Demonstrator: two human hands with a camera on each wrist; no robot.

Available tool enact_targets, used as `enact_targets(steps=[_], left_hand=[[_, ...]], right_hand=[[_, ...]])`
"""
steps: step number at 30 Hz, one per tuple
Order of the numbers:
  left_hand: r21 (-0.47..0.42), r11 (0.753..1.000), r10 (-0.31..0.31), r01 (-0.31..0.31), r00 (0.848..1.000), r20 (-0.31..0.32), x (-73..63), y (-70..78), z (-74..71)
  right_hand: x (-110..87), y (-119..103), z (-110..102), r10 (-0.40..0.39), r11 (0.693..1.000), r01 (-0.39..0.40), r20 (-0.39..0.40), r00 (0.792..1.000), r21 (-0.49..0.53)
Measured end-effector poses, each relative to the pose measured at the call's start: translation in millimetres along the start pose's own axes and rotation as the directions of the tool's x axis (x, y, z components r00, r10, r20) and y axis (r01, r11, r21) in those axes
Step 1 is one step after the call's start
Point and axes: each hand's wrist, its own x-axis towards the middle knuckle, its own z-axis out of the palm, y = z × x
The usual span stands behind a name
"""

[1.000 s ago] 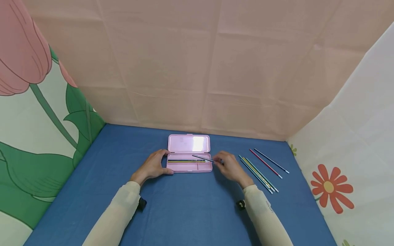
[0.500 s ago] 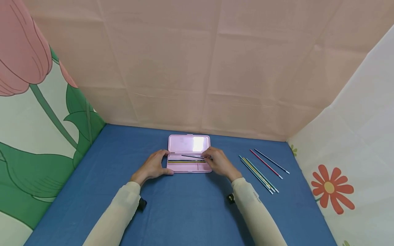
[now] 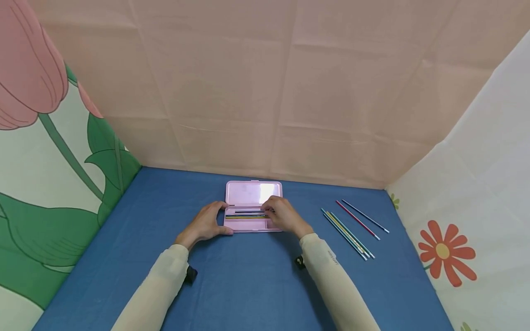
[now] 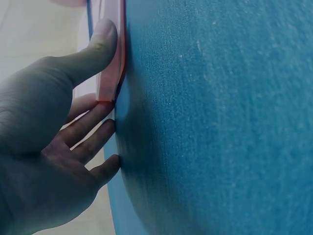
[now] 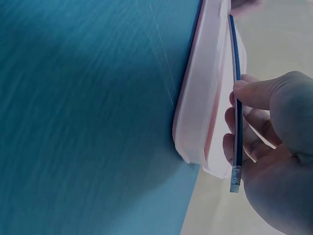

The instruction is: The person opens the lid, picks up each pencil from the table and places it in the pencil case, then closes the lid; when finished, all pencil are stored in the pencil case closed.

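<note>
In the head view, a pink pencil case [image 3: 244, 225] lies open at the centre of the frame, its lid [image 3: 245, 193] tipped back towards the top. It rests on a table [image 3: 248, 285] spread with blue cloth. The left hand [image 3: 204, 222] is at the case's left end, fingers spread wide: the thumb touches the near left corner and the index finger reaches the far left one. The left wrist view shows that thumb laid straight along the pink side, at the upper left of the frame.

The right hand [image 3: 285, 216] is over the case's right end. Its thumb and fingers pinch a dark pencil [image 5: 238, 127], whose eraser [image 5: 235, 188] points to the bottom of the right wrist view. The held pencil lies lengthwise over the back part of the case; whether it touches the bottom cannot be told. Just nearer the viewer, stored pencils [image 3: 246, 216] with dark and yellow barrels lie inside, roughly parallel to it.

Right of centre, a slanting group of green-blue and yellow pencils [image 3: 347, 234] lies near a red pencil [image 3: 358, 220] and a dark blue pencil [image 3: 365, 216].
</note>
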Motion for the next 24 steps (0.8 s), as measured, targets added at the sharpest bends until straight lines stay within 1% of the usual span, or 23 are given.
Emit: enact_targets(steps=[4, 5, 6, 7, 8, 11, 12, 14, 16, 18, 20, 21, 22, 24], left_hand=[[0.004, 1.0, 0.007, -0.007, 1.0, -0.004, 0.4, -0.6, -0.5], [0.006, 1.0, 0.009, -0.009, 1.0, -0.004, 0.5, -0.6, -0.6], [0.007, 1.0, 0.01, -0.01, 1.0, -0.004, 0.5, -0.6, -0.6], [0.01, 1.0, 0.012, -0.012, 1.0, -0.004, 0.5, -0.6, -0.7], [0.012, 1.0, 0.013, -0.013, 1.0, -0.003, 0.4, -0.5, -0.8], [0.018, 1.0, 0.015, -0.015, 1.0, -0.002, 0.3, -0.3, -1.3], [0.019, 1.0, 0.014, -0.014, 1.0, -0.001, 0.2, -0.2, -1.4], [0.022, 1.0, 0.015, -0.015, 1.0, 0.002, 0.1, -0.1, -1.3], [0.023, 1.0, 0.018, -0.018, 1.0, 0.002, -0.3, -0.1, -1.5], [0.021, 1.0, 0.017, -0.017, 1.0, 0.002, -0.6, 0.1, -1.3], [0.022, 1.0, 0.019, -0.019, 1.0, 0.002, -1.1, 0.5, -1.6], [0.021, 1.0, 0.017, -0.017, 1.0, 0.002, -1.3, 0.7, -1.8], [0.019, 1.0, 0.014, -0.014, 1.0, 0.003, -1.2, 0.8, -1.8], [0.018, 1.0, 0.011, -0.011, 1.0, 0.006, -1.2, 1.1, -1.7]], right_hand=[[6.0, 10, 12, -0.03, 0.999, 0.03, 0.001, 1.0, 0.03], [6.1, 11, 13, -0.039, 0.999, 0.039, 0.002, 0.999, 0.008], [7.5, 21, 22, -0.048, 0.999, 0.048, -0.002, 0.999, -0.001], [8.6, 19, 25, -0.026, 1.0, 0.026, 0.013, 1.0, 0.009], [10.4, 28, 33, -0.018, 1.0, 0.018, 0.016, 1.0, 0.015], [14.9, 57, 59, -0.014, 1.0, 0.014, 0.018, 1.0, -0.024], [17.5, 68, 67, -0.016, 1.0, 0.016, 0.02, 1.0, -0.009], [19.5, 72, 72, -0.019, 0.999, 0.02, 0.028, 0.999, -0.027], [20.2, 74, 75, -0.027, 0.999, 0.028, 0.029, 0.999, -0.033], [20.8, 72, 75, -0.005, 1.0, 0.006, 0.042, 0.999, -0.024], [20.7, 69, 76, 0.017, 1.0, -0.016, 0.037, 0.999, -0.014], [20.8, 65, 75, 0.026, 1.0, -0.026, 0.037, 0.999, -0.006], [19.2, 54, 66, 0.03, 0.999, -0.029, 0.043, 0.999, -0.022], [18.8, 43, 60, 0.033, 0.999, -0.032, 0.05, 0.998, -0.025]])
